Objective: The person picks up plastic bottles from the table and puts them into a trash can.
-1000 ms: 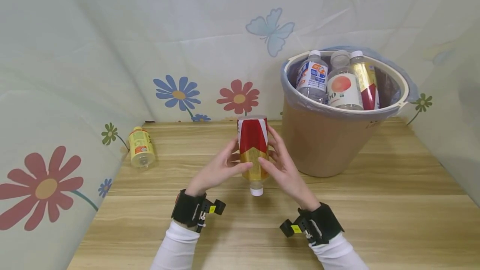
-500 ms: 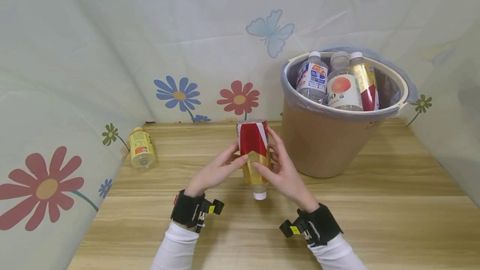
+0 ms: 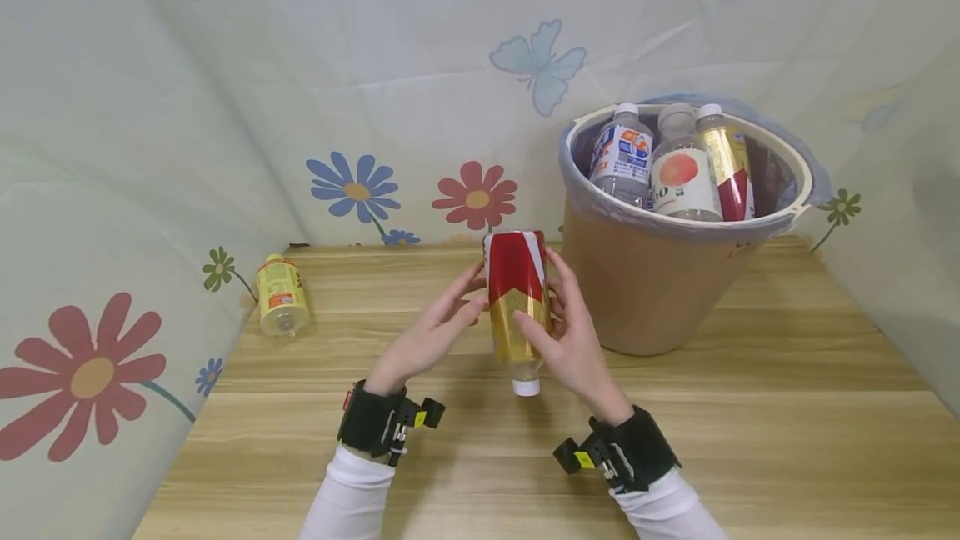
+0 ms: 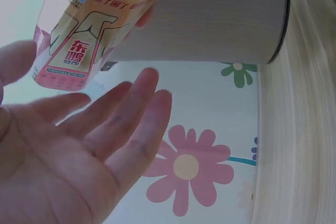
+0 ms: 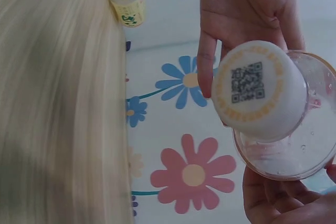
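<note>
A plastic bottle with a red and gold label is held above the table with its white cap pointing down toward me. My right hand grips it from the right, thumb on the gold part and fingers round the far side. My left hand is spread beside the bottle's left side. In the left wrist view its palm and fingers are extended and look apart from the bottle. Fully seen in the right wrist view is a printed code on the cap.
A brown bin with a blue-grey liner stands at the right rear, holding several bottles such as a peach-label bottle. A yellow-label bottle lies at the table's left edge. Flower-printed cloth walls surround the wooden table.
The bottle has shifted slightly right with my right hand. My left hand, whose thumb was on the bottle's front a second ago, has loosened and drawn away from it.
</note>
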`<action>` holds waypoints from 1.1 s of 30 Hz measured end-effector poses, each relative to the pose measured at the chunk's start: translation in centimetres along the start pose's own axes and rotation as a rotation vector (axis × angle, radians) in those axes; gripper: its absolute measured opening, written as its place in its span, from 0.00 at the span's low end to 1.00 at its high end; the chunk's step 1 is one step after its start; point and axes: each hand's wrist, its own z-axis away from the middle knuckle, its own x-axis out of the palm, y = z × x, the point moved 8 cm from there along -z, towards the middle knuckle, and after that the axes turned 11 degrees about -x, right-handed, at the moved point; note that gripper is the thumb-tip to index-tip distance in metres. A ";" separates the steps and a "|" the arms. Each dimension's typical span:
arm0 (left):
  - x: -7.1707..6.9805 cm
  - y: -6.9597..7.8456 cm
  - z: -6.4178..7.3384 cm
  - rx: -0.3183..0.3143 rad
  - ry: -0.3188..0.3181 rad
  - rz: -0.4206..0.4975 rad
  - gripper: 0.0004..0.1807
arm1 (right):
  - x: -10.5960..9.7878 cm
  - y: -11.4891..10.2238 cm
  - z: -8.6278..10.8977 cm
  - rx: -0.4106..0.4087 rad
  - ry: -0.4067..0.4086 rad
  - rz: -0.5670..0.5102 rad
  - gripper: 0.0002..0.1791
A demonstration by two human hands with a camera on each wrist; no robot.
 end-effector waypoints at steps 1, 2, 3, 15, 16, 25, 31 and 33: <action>-0.1 0.6 0.1 0.012 0.019 0.006 0.32 | -0.3 -0.2 -0.1 -0.004 0.015 0.004 0.44; -0.1 1.3 0.3 0.025 0.040 0.009 0.32 | -0.6 -0.4 -0.2 -0.009 0.030 0.010 0.44; -0.2 2.0 0.5 0.037 0.065 0.012 0.32 | -0.8 -0.7 -0.2 -0.014 0.044 0.015 0.44; 1.0 5.8 0.6 0.314 0.350 -0.097 0.33 | -4.4 -6.1 -3.4 -0.101 0.087 0.160 0.42; 1.3 5.9 0.4 0.330 0.350 -0.112 0.32 | -4.9 -6.8 -3.9 -0.106 0.095 0.176 0.41; 2.2 6.8 0.8 0.373 0.372 -0.189 0.31 | -10.7 -13.6 -8.3 -0.188 0.231 0.353 0.39; 2.0 8.9 2.2 0.350 0.383 -0.200 0.29 | -16.4 -15.1 -10.5 -0.118 0.351 0.586 0.40; 2.0 9.5 2.6 0.345 0.387 -0.204 0.29 | -17.9 -15.3 -11.0 -0.128 0.385 0.653 0.41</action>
